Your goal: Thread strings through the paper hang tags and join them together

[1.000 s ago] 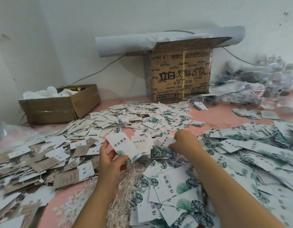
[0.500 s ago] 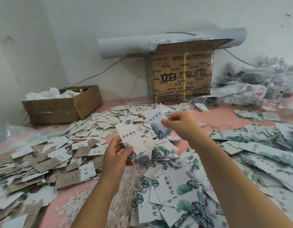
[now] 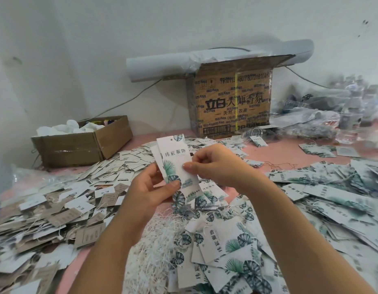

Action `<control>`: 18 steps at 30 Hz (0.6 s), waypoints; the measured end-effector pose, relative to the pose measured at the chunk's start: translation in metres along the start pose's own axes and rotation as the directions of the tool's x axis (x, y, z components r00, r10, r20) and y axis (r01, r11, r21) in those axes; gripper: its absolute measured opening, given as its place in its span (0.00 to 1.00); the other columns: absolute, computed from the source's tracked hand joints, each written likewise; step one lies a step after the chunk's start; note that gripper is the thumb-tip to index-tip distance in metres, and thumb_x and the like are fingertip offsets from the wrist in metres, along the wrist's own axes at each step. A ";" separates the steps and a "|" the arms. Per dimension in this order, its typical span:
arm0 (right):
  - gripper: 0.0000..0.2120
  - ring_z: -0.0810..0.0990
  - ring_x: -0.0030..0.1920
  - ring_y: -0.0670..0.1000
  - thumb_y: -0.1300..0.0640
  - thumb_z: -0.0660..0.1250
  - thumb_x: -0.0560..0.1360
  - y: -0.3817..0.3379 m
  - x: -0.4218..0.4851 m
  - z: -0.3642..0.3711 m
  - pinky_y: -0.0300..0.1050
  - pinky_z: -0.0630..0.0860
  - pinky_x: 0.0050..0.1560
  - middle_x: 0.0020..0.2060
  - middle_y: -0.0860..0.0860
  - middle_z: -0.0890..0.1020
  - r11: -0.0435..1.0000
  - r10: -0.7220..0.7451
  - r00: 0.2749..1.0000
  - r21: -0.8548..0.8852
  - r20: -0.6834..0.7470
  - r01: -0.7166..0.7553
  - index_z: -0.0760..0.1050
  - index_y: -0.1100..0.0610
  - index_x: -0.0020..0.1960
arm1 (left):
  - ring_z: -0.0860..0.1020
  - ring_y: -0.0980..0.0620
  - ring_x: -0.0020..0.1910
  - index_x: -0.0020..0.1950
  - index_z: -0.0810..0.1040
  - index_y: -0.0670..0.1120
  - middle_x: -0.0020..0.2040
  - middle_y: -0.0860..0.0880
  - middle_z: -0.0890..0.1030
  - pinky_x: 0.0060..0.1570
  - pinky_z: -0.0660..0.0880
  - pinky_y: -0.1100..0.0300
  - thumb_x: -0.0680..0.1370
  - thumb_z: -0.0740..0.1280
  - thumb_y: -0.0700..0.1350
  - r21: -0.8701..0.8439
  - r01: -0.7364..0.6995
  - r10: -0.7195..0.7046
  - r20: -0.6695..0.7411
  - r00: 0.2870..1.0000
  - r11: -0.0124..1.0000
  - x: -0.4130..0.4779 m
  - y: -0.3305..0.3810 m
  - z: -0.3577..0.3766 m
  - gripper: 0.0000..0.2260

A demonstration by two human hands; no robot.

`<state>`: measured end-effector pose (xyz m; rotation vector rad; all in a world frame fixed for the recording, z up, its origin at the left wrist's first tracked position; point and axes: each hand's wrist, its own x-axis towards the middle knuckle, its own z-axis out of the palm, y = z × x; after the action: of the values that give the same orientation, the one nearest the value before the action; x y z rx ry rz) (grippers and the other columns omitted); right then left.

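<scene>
Two white leaf-printed hang tags [image 3: 173,154] stand upright and stacked, one behind the other, above the table's middle. My left hand [image 3: 151,190] pinches their lower edge with thumb in front. From the right, my right hand [image 3: 213,164] grips the front tag's right side between thumb and fingers. A small punched hole shows near the tags' top. A heap of pale strings [image 3: 160,247] lies on the table just below my hands. Loose leaf-printed tags [image 3: 228,249] lie piled in front of me.
Brown and white tags [image 3: 56,213] cover the left of the pink table [image 3: 281,153]; more leaf tags [image 3: 336,194] are heaped at the right. An open low carton [image 3: 82,145] sits back left, a tall printed carton [image 3: 232,102] at the back, plastic bags [image 3: 323,122] back right.
My right hand lifted a tag off the pile and brought it left against the tag in my left hand. Both hands rose and now hold the two tags stacked.
</scene>
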<state>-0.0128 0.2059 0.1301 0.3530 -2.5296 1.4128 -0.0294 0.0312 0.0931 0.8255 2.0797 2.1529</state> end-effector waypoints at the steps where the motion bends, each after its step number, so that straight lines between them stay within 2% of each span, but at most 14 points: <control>1: 0.17 0.60 0.18 0.42 0.53 0.68 0.74 -0.002 -0.001 0.000 0.32 0.58 0.19 0.16 0.42 0.64 1.000 -0.014 1.000 -0.015 0.022 0.015 0.69 0.55 0.28 | 0.84 0.50 0.42 0.52 0.78 0.49 0.45 0.49 0.85 0.37 0.79 0.61 0.65 0.69 0.45 0.002 0.009 -0.009 0.008 1.000 1.000 -0.001 0.004 -0.001 0.16; 4: 0.17 0.61 0.19 0.42 0.54 0.69 0.73 -0.007 -0.003 0.000 0.32 0.58 0.21 0.17 0.43 0.64 0.995 -0.053 0.996 -0.079 0.076 0.059 0.69 0.53 0.28 | 0.83 0.52 0.38 0.50 0.78 0.47 0.40 0.48 0.85 0.33 0.78 0.63 0.71 0.65 0.48 -0.017 0.035 -0.037 -0.081 0.996 0.999 0.000 0.013 0.000 0.10; 6: 0.17 0.62 0.18 0.42 0.53 0.69 0.73 -0.011 -0.004 0.000 0.31 0.59 0.21 0.17 0.43 0.65 0.992 -0.058 0.993 -0.108 0.105 0.070 0.70 0.53 0.28 | 0.82 0.55 0.35 0.48 0.78 0.48 0.38 0.49 0.85 0.30 0.77 0.64 0.76 0.62 0.46 -0.020 0.013 -0.016 -0.152 0.988 1.000 0.000 0.020 0.002 0.06; 9: 0.14 0.65 0.19 0.40 0.56 0.67 0.75 -0.016 -0.007 -0.001 0.32 0.63 0.21 0.18 0.43 0.71 0.993 -0.063 0.992 -0.089 0.112 0.073 0.71 0.54 0.31 | 0.82 0.57 0.34 0.46 0.79 0.49 0.37 0.51 0.84 0.29 0.77 0.65 0.78 0.61 0.44 0.024 -0.040 0.044 -0.206 0.978 0.999 -0.003 0.027 0.004 0.07; 11: 0.13 0.68 0.21 0.41 0.62 0.63 0.77 -0.019 -0.008 -0.002 0.34 0.66 0.23 0.22 0.44 0.75 0.995 -0.079 0.995 -0.053 0.062 0.082 0.73 0.53 0.34 | 0.82 0.57 0.35 0.46 0.79 0.49 0.38 0.51 0.84 0.30 0.77 0.65 0.78 0.62 0.43 0.060 -0.060 0.072 -0.222 0.972 0.996 -0.005 0.031 0.003 0.06; 14: 0.18 0.73 0.25 0.41 0.73 0.57 0.75 -0.023 -0.011 -0.006 0.38 0.70 0.29 0.31 0.49 0.77 0.990 -0.141 0.989 -0.036 -0.048 0.139 0.74 0.53 0.38 | 0.82 0.58 0.36 0.46 0.79 0.50 0.39 0.51 0.85 0.30 0.77 0.65 0.78 0.62 0.42 0.092 -0.059 0.078 -0.224 0.971 0.994 -0.007 0.035 0.001 0.06; 16: 0.20 0.76 0.27 0.41 0.76 0.56 0.74 -0.025 -0.013 -0.008 0.44 0.72 0.30 0.39 0.51 0.76 0.981 -0.189 0.978 -0.047 -0.084 0.186 0.73 0.52 0.41 | 0.82 0.58 0.36 0.45 0.79 0.49 0.39 0.52 0.85 0.31 0.78 0.65 0.78 0.63 0.42 0.111 -0.043 0.066 -0.212 0.975 0.993 -0.008 0.036 0.002 0.07; 18: 0.21 0.80 0.31 0.45 0.76 0.55 0.74 -0.027 -0.014 -0.007 0.49 0.74 0.32 0.46 0.52 0.72 0.971 -0.236 0.967 -0.045 -0.095 0.233 0.71 0.50 0.43 | 0.82 0.58 0.36 0.45 0.79 0.49 0.39 0.52 0.85 0.32 0.79 0.64 0.78 0.63 0.41 0.121 -0.021 0.046 -0.203 0.978 0.992 -0.008 0.038 0.002 0.06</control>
<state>0.0095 0.1997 0.1507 0.5419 -2.3390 1.2650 -0.0088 0.0264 0.1260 0.6776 2.3266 2.2381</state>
